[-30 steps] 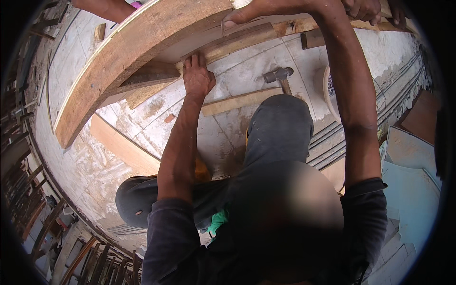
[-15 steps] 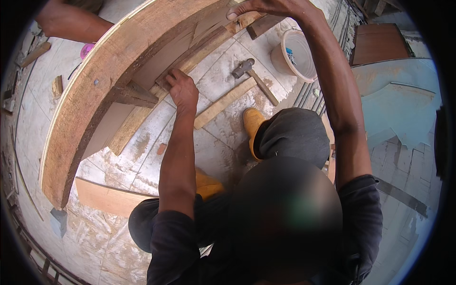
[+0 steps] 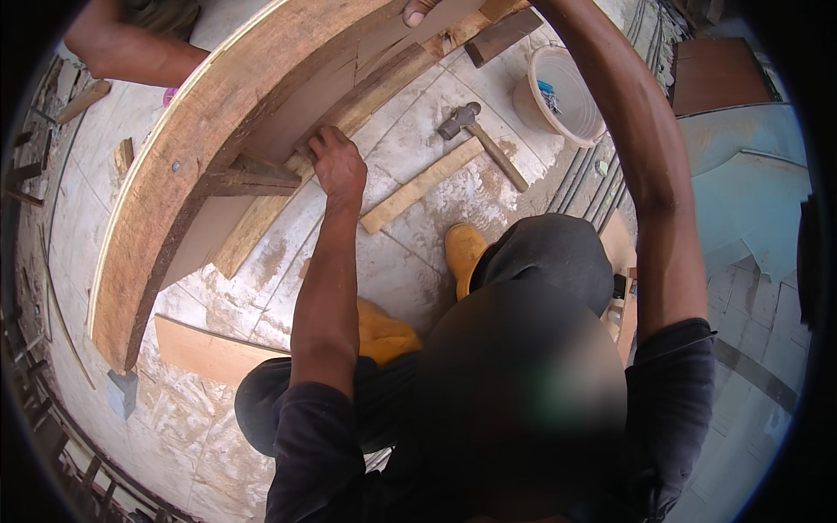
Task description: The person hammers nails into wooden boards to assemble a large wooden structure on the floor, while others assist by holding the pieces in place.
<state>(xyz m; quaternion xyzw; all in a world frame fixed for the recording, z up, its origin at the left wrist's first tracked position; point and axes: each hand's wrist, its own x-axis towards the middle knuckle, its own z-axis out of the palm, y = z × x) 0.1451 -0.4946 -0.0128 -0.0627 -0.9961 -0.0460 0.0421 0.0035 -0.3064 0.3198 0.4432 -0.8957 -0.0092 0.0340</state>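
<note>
A curved wooden frame (image 3: 166,187) stands on edge in front of me, with a panel behind it, a short crosspiece and a lower wooden rail (image 3: 370,94). My left hand (image 3: 336,168) has its fingers curled over this rail, beside the crosspiece. Up at the picture's top edge, the thumb of my right hand (image 3: 418,10) presses on the inner side of the frame; its other fingers are out of sight. A hammer (image 3: 488,148) lies on the tiles right of my left hand, its handle by the end of a loose wood strip (image 3: 418,187).
Behind the frame, another person's forearm (image 3: 144,63) reaches toward it. A whitish bucket (image 3: 558,96) with blue-handled items stands at the upper right, near thin rods (image 3: 580,187). A thin curved board (image 3: 209,349) lies left of my knee. Bluish sheets (image 3: 741,192) lie far right.
The view has shifted slightly, so most things appear a little to the right. My right hand has slipped mostly past the top edge. My left hand keeps its place on the rail.
</note>
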